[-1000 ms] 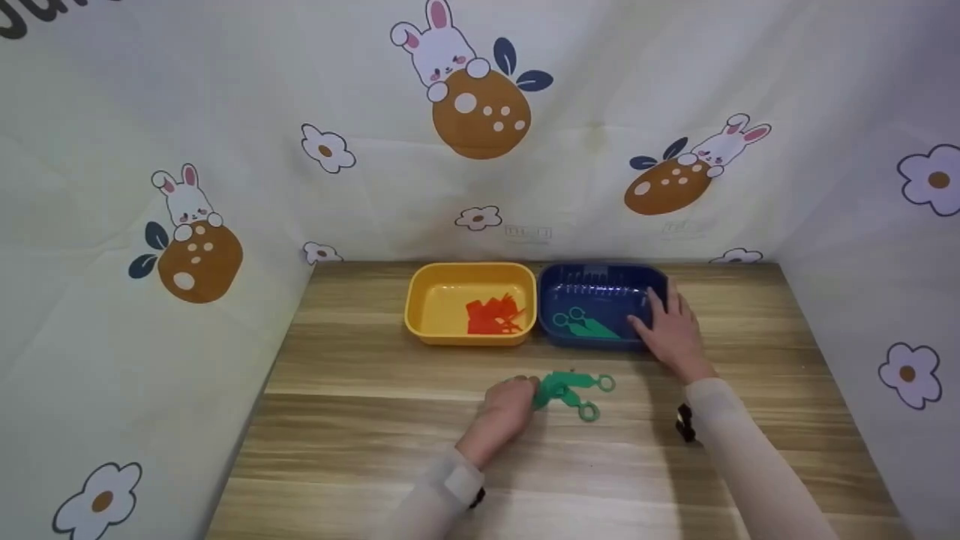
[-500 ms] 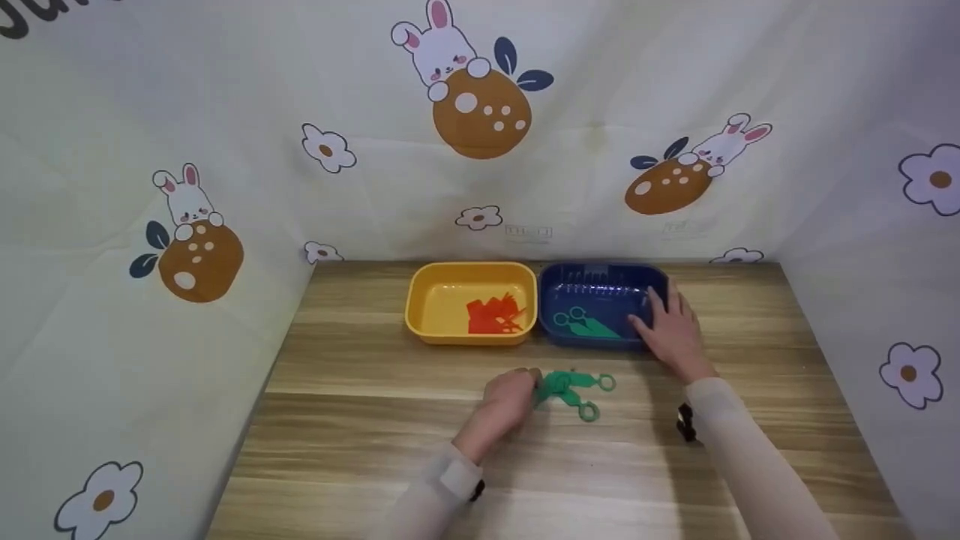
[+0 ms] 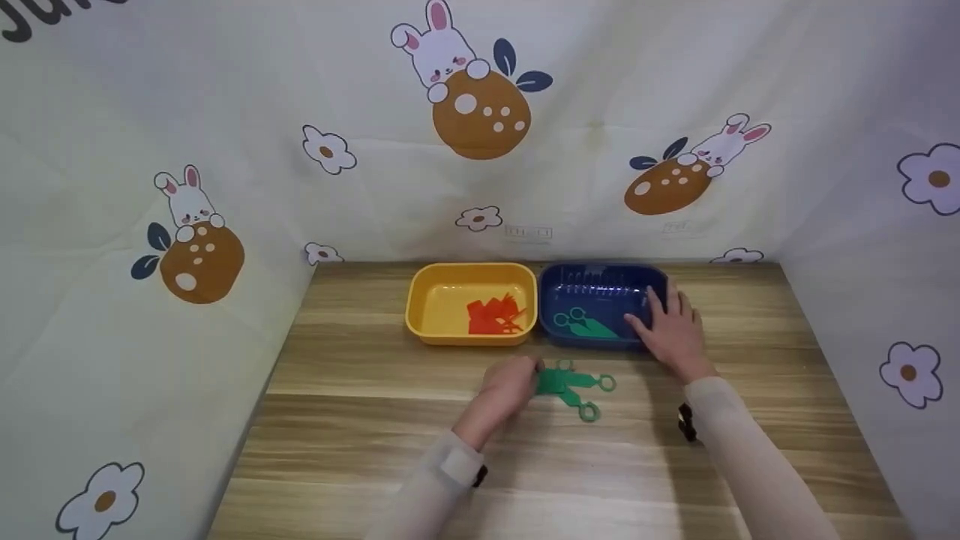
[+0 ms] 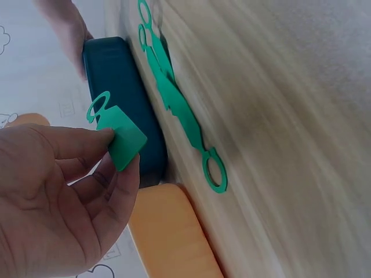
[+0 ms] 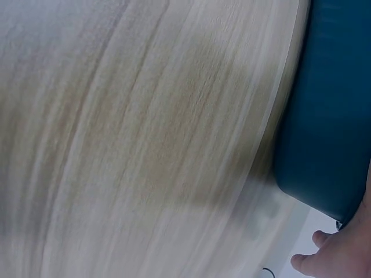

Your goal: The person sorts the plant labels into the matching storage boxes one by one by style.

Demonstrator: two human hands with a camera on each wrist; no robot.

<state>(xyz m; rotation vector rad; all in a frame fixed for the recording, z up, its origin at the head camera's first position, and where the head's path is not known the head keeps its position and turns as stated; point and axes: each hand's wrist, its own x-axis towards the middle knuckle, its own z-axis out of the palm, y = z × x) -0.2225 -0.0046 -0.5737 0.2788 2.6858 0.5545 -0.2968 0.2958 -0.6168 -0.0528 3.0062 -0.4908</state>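
My left hand [image 3: 510, 388] pinches a flat green piece with a ring at one end [image 4: 126, 138] between thumb and fingertips, raised over the table. Beneath it lie several similar green ringed pieces [image 4: 182, 110], overlapping, their rings pointing to the right in the head view. My right hand [image 3: 677, 336] rests on the right end of a dark blue basin [image 3: 592, 344], fingers spread and fairly straight over the rim. Two green ringed pieces [image 3: 592, 328] lie inside that basin. In the right wrist view, fingertips [image 5: 306, 264] show past the basin's end.
A yellow basin [image 3: 471, 340] stands against the blue one's left side, with a pile of red-orange flat pieces [image 3: 491, 315] in it. Both are at the back of the wood-grain table [image 3: 337, 435]. A printed cloth [image 3: 600, 90] hangs behind and at the sides.
The green piece in my left hand has come up and turned, and its ring now shows above the others. My right hand has hardly moved on the basin.
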